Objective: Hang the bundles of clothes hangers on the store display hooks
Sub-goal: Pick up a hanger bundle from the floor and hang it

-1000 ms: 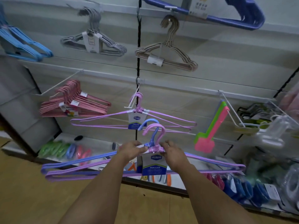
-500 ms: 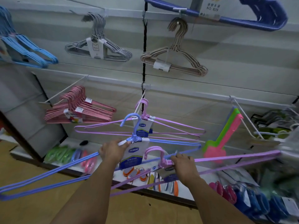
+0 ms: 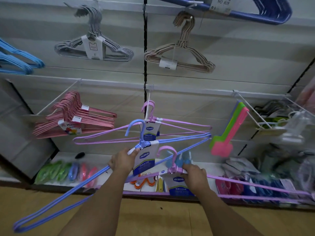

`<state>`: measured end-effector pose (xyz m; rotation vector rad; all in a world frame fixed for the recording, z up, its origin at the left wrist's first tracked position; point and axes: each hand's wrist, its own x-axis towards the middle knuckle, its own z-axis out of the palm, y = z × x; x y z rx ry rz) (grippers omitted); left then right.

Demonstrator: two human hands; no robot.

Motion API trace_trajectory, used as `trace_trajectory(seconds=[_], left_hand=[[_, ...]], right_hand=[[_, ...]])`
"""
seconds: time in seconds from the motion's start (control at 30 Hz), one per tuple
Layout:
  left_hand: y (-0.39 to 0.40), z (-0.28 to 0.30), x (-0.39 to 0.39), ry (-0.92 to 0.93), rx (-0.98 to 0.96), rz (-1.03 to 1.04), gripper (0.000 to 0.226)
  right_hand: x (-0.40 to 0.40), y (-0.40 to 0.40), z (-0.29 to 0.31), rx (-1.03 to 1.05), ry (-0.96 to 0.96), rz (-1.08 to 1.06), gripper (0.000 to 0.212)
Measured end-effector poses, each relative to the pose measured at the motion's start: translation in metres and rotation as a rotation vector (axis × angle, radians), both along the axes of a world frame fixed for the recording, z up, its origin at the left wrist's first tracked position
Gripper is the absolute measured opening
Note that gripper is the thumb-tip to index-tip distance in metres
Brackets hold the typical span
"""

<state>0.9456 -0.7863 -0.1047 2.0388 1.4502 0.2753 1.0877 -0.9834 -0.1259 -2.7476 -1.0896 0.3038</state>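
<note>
The left hand [image 3: 123, 162] grips a blue hanger bundle [image 3: 95, 178] at its neck, raised just below the white display hook [image 3: 148, 106]. The right hand [image 3: 194, 174] grips a purple hanger bundle [image 3: 255, 185], held lower. Neither hangs yet. One purple bundle [image 3: 179, 126] already occupies that hook, crowding the approach. Pink hangers [image 3: 75, 120] hang to the left, and plastic scoops [image 3: 226, 133] to the right.

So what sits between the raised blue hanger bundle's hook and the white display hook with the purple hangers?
Head view: nothing. The blue bundle's hook hangs just left of the white display hook; only wall panel shows between.
</note>
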Motion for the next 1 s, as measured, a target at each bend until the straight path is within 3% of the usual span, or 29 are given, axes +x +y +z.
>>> trace_trajectory(seconds=[0.27, 0.43, 0.57, 0.7, 0.8, 1.0], left_hand=[[-0.008, 0.012, 0.01, 0.067, -0.053, -0.196, 0.04], [-0.029, 0.019, 0.009, -0.005, -0.171, -0.231, 0.027], [-0.036, 0.014, 0.004, -0.004, -0.067, -0.349, 0.021], [-0.053, 0.012, -0.005, -0.186, -0.011, -0.291, 0.021], [-0.064, 0.006, -0.015, -0.1, 0.182, -0.334, 0.013], [-0.072, -0.002, -0.015, -0.062, 0.04, -0.513, 0.036]], right_hand=[[-0.013, 0.033, 0.034, 0.031, -0.028, 0.163, 0.021], [-0.016, 0.057, 0.057, -0.092, 0.099, 0.295, 0.04], [-0.015, 0.053, 0.061, -0.09, 0.168, 0.308, 0.033], [-0.02, 0.047, 0.06, -0.06, 0.196, 0.238, 0.024], [-0.02, 0.043, 0.058, -0.054, 0.196, 0.181, 0.021], [-0.021, 0.036, 0.062, -0.056, 0.143, 0.134, 0.026]])
